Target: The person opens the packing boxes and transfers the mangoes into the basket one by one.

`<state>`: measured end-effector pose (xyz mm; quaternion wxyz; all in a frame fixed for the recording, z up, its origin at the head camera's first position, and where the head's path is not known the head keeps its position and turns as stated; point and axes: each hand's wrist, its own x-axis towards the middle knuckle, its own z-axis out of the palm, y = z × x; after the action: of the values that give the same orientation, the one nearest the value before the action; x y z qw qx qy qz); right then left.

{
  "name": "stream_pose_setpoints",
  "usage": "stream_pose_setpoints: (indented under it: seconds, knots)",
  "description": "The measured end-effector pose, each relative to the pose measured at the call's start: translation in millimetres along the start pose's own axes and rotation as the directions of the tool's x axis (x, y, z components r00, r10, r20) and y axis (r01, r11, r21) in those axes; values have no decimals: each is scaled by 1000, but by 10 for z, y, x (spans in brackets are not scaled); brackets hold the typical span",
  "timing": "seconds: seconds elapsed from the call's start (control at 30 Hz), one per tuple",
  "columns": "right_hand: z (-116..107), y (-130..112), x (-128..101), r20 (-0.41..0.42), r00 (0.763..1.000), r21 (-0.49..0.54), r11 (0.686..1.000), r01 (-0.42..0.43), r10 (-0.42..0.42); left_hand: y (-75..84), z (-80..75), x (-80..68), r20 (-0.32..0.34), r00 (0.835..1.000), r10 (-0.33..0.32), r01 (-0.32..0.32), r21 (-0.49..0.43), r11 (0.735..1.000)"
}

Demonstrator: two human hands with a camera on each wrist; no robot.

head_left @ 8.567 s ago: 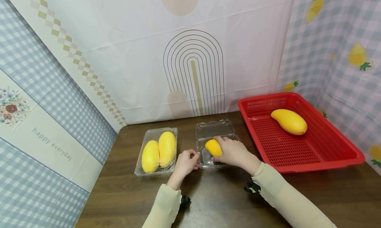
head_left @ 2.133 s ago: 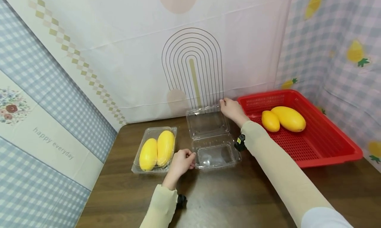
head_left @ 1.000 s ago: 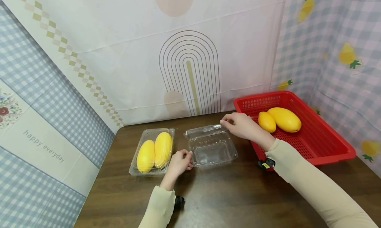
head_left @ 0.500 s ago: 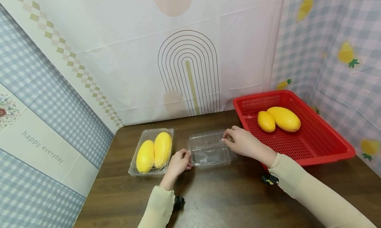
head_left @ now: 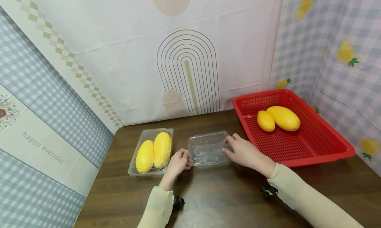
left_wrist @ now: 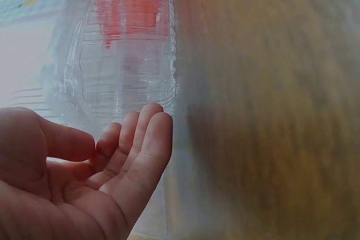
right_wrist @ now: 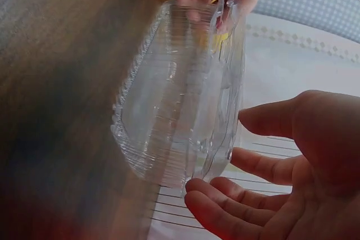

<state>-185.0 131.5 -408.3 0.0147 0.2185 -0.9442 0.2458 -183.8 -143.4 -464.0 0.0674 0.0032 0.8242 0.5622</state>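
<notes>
A clear plastic clamshell box (head_left: 208, 150) lies in the middle of the table with its lid folded down over the base. In the right wrist view the lid's rim (right_wrist: 225, 91) appears slightly apart from the base. My left hand (head_left: 178, 162) is at the box's left end, its fingers loosely bent and touching the side. At the right end, my right hand (head_left: 245, 152) has its thumb and fingers spread around the lid's edge. Through the clear walls of the box (left_wrist: 121, 77), no fruit shows inside.
Left of my left hand stands another clear box (head_left: 133, 168) holding two yellow mangoes (head_left: 145, 157). A red plastic basket (head_left: 309, 155) at the right holds a small mango (head_left: 266, 121) and a larger mango (head_left: 284, 118). Behind the table hangs a patterned cloth (head_left: 134, 72).
Earlier my right hand held a small mango over the box; that mango is now in the red basket. The raised lid has since swung down toward me over the base, my right hand following it.
</notes>
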Motion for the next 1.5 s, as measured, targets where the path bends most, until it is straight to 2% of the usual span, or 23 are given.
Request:
stream_pose_setpoints:
  seconds: [0.33, 0.5, 0.63, 0.77, 0.87, 0.97, 1.07, 1.27, 1.5]
  knots:
    - [113, -60, -36, -20, 1000, 30, 999, -21, 21, -57, -80, -150, 38, 999, -7, 8, -44, 999]
    - [160, -88, -69, -23, 998, 68, 996, -55, 56, -128, -114, -261, 104, 994, 15, -7, -73, 997]
    - [201, -82, -98, -42, 996, 94, 992, -79, 83, -145, -142, -333, 170, 985, 36, -27, -54, 998]
    - [232, -72, -124, -64, 993, 111, 989, -96, 104, -125, -177, -378, 213, 977, 30, -25, -28, 999]
    - [243, -66, -146, -82, 990, 113, 988, -103, 112, -112, -189, -385, 267, 964, 16, -2, -52, 999]
    - [251, -57, -162, -94, 989, 113, 988, -105, 116, -106, -184, -378, 325, 945, -31, 66, -95, 993]
    - [267, -39, -173, -106, 988, 118, 988, -97, 110, -101, -168, -361, 352, 933, -69, 121, -127, 984]
    - [330, 13, -180, -162, 982, 151, 986, -74, 98, -108, -133, -298, 344, 937, -53, 116, -167, 979]
    - [418, 109, -168, -204, 977, 237, 971, -17, 67, -138, -128, -238, 339, 938, -68, 163, -260, 952]
